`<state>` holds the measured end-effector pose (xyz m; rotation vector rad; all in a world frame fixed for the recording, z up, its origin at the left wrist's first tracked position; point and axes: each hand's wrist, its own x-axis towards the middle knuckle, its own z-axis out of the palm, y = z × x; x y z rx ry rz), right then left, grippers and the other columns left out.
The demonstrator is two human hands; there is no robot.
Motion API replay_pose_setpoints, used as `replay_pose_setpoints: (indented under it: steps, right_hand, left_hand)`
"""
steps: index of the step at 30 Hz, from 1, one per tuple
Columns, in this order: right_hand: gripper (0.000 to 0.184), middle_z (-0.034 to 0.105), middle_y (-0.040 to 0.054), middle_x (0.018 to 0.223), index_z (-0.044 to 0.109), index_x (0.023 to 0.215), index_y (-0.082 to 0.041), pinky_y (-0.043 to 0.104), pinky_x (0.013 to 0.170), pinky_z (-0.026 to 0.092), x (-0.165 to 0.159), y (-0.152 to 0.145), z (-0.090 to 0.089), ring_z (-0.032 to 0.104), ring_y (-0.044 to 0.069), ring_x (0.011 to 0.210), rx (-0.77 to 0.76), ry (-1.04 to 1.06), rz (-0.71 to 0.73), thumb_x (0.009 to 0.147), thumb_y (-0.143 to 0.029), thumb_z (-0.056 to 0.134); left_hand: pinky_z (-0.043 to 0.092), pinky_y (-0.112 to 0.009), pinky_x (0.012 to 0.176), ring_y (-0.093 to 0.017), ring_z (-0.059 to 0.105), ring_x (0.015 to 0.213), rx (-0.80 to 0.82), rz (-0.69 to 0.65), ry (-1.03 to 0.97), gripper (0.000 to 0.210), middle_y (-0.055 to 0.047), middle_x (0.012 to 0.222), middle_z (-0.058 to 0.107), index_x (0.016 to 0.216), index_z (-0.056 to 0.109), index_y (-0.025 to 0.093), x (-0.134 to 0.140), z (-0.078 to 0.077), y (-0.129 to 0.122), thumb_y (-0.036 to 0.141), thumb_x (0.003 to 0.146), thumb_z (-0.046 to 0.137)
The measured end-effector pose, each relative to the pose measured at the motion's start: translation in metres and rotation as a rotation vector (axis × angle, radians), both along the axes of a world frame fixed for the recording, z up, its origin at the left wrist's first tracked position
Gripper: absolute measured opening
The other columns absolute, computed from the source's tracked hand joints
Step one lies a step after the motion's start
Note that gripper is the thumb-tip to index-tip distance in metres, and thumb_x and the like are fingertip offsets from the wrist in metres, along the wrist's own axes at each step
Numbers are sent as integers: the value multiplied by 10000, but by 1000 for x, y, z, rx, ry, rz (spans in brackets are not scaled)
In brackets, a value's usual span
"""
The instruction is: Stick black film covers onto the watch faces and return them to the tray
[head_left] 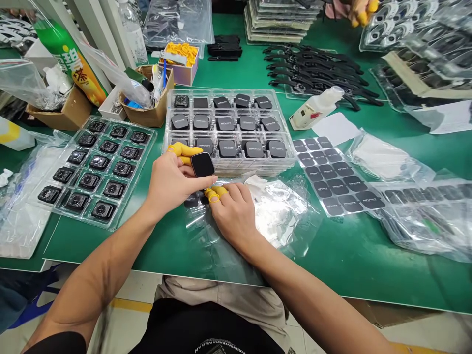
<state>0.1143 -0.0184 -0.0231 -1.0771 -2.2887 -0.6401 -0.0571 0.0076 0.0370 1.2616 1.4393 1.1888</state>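
My left hand (171, 174), with yellow finger cots, pinches a black square watch body (202, 164), its glossy screen facing up toward me. Just below it, my right hand (234, 209) has its yellow-capped fingers closed over a clear sheet with dark printed squares (191, 201); what lies between the fingertips is hidden. Behind both hands stands a stack of clear trays (224, 133) holding dark squares with printed covers. To the left, a clear tray (123, 211) carries rows of watch bodies showing their round sensor backs.
A sheet of dark square films (328, 184) lies to the right, near a white dispenser bottle (315, 108). Black straps (317, 71) are piled behind. Cardboard boxes (149, 115) and a green bottle (68, 59) stand back left. Another person's hand (361, 12) shows at the far right.
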Motion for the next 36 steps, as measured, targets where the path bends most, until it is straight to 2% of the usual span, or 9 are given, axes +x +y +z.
replay_pose_setpoints:
  steps: [4, 7, 12, 16, 19, 22, 26, 30, 36]
  right_hand:
    - [271, 675, 40, 721, 681, 797, -189, 393, 937, 455, -4, -5, 2, 575, 220, 790, 23, -18, 22, 999, -48, 569]
    - [271, 662, 32, 700, 669, 785, -190, 385, 888, 459, -5, -7, 1, 575, 213, 763, 5, -24, 20, 1003, -61, 572]
    - [305, 684, 53, 730, 656, 785, -194, 372, 793, 446, -3, -11, -4, 587, 218, 759, -133, -6, 3, 1023, -65, 516]
    - [261, 723, 95, 815, 663, 849, -177, 380, 785, 493, 0, -15, -6, 624, 245, 781, -260, 69, 37, 978, -38, 483]
    - [125, 742, 116, 879, 668, 1018, -160, 397, 769, 520, 2, -15, -6, 656, 278, 821, -387, 184, 19, 1012, -162, 544]
    - [123, 745, 123, 874, 660, 1087, -177, 415, 702, 507, 2, -13, -7, 652, 298, 791, -438, 255, -21, 997, -256, 633]
    - [108, 753, 114, 903, 656, 1068, -195, 404, 701, 488, 2, -9, -16, 647, 283, 804, -442, 343, -62, 971, -181, 610]
    - [144, 699, 64, 788, 657, 982, -204, 369, 681, 449, 3, -8, -22, 613, 247, 742, -395, 376, -58, 980, -158, 521]
    - [274, 706, 86, 724, 666, 809, -199, 365, 652, 479, 3, -9, -11, 627, 230, 679, -260, 234, -28, 974, -77, 484]
  left_hand:
    - [592, -277, 653, -177, 741, 700, -4, -13, 18, 607, 4, 774, 749, 1082, 674, 181, 0, -2, 0, 305, 571, 976]
    - [606, -294, 670, -191, 750, 719, -7, -21, 27, 594, -3, 781, 754, 1061, 673, 179, 0, -4, 0, 322, 572, 977]
    - [627, -315, 710, -205, 764, 753, -18, -8, 21, 588, -19, 833, 779, 1026, 673, 183, 1, -5, 0, 289, 542, 989]
    - [648, -332, 732, -223, 776, 787, -18, 2, 5, 598, -24, 865, 789, 1029, 667, 198, 1, -5, 0, 271, 534, 994]
    - [661, -353, 733, -228, 777, 773, -31, -13, -1, 603, -36, 884, 792, 1032, 657, 199, 1, -6, 0, 287, 542, 997]
    - [664, -356, 721, -225, 776, 754, -26, -28, -4, 619, -44, 903, 792, 1041, 655, 198, 0, -7, 0, 291, 537, 1003]
    - [660, -341, 702, -222, 777, 754, -6, -18, 7, 617, -43, 905, 788, 1050, 663, 200, 0, -8, 1, 297, 543, 1001]
    - [638, -304, 675, -194, 762, 726, -15, -24, 3, 608, -20, 851, 775, 1064, 667, 190, 2, -7, 1, 281, 556, 987]
    - [592, -264, 624, -160, 726, 676, -41, -31, 7, 586, 0, 790, 752, 1053, 667, 184, 3, -3, 1, 235, 558, 977]
